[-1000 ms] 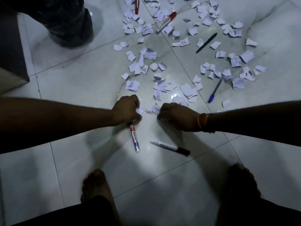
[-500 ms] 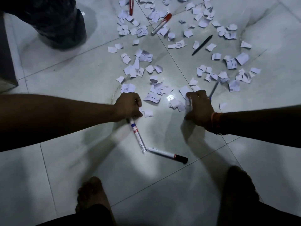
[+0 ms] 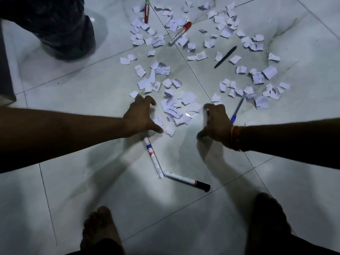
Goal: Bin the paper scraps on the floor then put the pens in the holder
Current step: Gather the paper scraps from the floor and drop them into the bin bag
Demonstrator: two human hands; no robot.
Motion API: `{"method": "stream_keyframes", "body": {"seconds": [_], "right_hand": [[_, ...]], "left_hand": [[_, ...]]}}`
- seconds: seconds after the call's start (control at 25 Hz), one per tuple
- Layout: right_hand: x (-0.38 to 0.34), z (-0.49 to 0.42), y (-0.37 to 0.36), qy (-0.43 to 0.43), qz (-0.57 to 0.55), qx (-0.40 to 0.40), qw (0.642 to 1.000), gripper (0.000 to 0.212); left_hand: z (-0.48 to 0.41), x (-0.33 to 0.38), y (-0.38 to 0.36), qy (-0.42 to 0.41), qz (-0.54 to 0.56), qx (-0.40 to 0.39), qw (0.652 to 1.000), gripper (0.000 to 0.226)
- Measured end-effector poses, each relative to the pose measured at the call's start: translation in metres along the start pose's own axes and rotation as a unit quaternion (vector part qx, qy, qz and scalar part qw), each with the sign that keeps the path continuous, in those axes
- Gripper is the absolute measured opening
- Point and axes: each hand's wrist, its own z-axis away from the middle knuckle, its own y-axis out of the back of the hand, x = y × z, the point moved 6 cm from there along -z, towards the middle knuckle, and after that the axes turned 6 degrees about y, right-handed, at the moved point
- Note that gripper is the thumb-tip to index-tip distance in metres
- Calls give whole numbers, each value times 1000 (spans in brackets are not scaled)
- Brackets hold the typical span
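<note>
Torn white paper scraps (image 3: 187, 98) lie scattered over the pale tiled floor, thickest between my hands. My left hand (image 3: 140, 116) hovers over the near scraps with fingers spread, holding nothing. My right hand (image 3: 216, 124) is closed around a few white scraps, thumb pointing down. A white marker with a blue band (image 3: 153, 159) lies just below my left hand and touches a black-capped marker (image 3: 187, 181). A blue pen (image 3: 238, 109) lies beside my right hand. Farther off are a black pen (image 3: 225, 57), a red-capped marker (image 3: 180, 33) and a red pen (image 3: 146, 11).
A dark bin lined with a black bag (image 3: 60, 24) stands at the top left. Dark furniture (image 3: 5, 70) fills the left edge. My bare feet (image 3: 99, 230) rest on the floor at the bottom. No pen holder is in view.
My left hand has opened from a fist and spread over the scraps. My right hand has shifted slightly left, away from the blue pen, still closed on scraps.
</note>
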Motion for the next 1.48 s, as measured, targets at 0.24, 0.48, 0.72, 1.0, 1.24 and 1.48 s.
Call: {"method": "stream_keyframes", "body": {"seconds": [0.24, 0.48, 0.72, 1.0, 1.24, 1.48], "right_hand": [[-63, -27, -38, 115, -45, -58, 991, 80], [-44, -52, 29, 47, 23, 107, 993, 68], [-22, -45, 14, -26, 117, 52, 991, 73], [-68, -70, 12, 115, 30, 21, 993, 84], [-89, -78, 0, 157, 12, -43, 987, 64], [-101, -100, 0, 184, 87, -105, 973, 65]], "left_hand": [[-9, -15, -4, 177, 22, 27, 984, 114], [-28, -1, 11, 75, 44, 65, 994, 99], [-38, -18, -6, 145, 24, 42, 988, 90], [-55, 15, 15, -7, 45, 65, 997, 76], [-76, 13, 27, -73, -62, -36, 995, 81], [-45, 6, 17, -139, 21, -42, 989, 59]]}}
